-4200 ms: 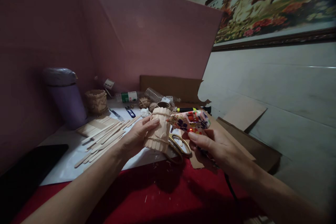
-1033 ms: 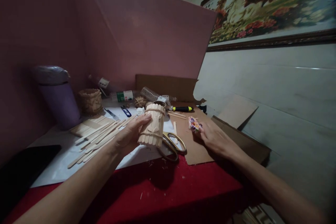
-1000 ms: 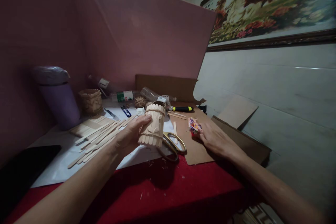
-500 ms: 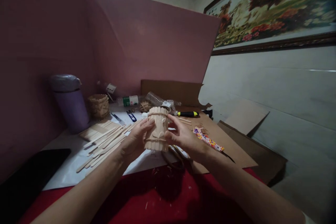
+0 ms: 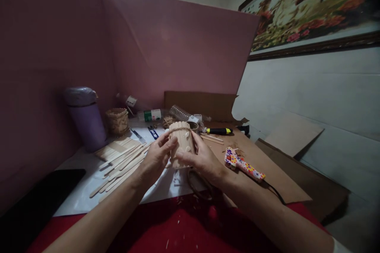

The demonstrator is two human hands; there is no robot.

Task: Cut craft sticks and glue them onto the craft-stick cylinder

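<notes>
Grips from both sides hold the stick cup (image 5: 181, 142): the left hand (image 5: 156, 159) wraps its left wall, the right hand (image 5: 203, 161) its front. Its long axis stands upright, above the table (image 5: 184, 225), left of the glue gun (image 5: 244, 165).

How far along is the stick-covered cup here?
Done: sticks cover the visible side of the cup. In hand: left hand and right hand grip it, glue gun lying on the cardboard. Left: possibly more gluing; loose sticks lie unused, far side hidden.
</notes>
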